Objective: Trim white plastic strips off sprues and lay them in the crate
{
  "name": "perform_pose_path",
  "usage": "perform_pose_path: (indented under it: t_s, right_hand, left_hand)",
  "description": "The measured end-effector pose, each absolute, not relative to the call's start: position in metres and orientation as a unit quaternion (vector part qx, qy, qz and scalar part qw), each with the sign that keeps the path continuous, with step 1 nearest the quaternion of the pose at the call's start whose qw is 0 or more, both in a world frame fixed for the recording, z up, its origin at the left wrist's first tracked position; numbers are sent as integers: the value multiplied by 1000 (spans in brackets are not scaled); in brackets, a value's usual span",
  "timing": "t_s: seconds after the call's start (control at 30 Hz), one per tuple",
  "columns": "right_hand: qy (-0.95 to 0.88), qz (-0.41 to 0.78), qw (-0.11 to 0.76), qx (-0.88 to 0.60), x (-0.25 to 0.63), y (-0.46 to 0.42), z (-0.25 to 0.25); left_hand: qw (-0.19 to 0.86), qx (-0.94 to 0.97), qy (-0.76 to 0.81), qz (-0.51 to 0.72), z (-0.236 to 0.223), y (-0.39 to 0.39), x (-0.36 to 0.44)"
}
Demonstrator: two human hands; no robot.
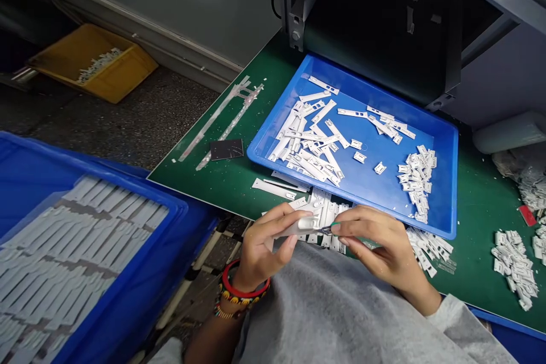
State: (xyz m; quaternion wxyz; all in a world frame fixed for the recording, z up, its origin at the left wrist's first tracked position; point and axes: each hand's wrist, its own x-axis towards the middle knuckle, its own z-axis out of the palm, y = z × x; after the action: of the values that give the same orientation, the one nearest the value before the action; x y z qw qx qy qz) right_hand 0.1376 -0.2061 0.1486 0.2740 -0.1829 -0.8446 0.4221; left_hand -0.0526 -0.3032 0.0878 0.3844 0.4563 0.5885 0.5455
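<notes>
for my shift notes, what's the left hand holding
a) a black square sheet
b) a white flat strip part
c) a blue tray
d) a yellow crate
b, the left hand grips a white flat strip part between its thumb and fingers.

Grey wall (pixel 140 0), dark speckled floor (pixel 128 114), green-topped workbench (pixel 478 205)

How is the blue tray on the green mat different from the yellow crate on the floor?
The blue tray sits on the green mat, up at bench height, while the yellow crate rests lower down on the floor. The tray holds many white pieces spread across its base; the crate holds only a small cluster of white pieces. Both are open-topped containers.
</notes>
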Motion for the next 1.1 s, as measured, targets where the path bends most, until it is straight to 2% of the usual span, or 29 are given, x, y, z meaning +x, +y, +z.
perform_pose_path:
  t_s: [0.23,0.47,0.7,0.9,1.1]
  right_hand:
    - [-836,427,289,-187,134,-207,149]
    - [-843,428,265,-189,133,-207,149]
    - [-879,266,307,-248,126,-206,140]
    - [-854,369,290,-226,121,-211,146]
    - [-885,333,246,-214,111,-213,144]
  left_hand:
    - [377,456,574,566,89,-304,-54]
    - [390,440,598,545,91,-304,-55]
    - [375,465,559,574,89,-308,-56]
    - [383,450,577,563,88,-308,-55]
    - [367,468,580,556,88,-310,-56]
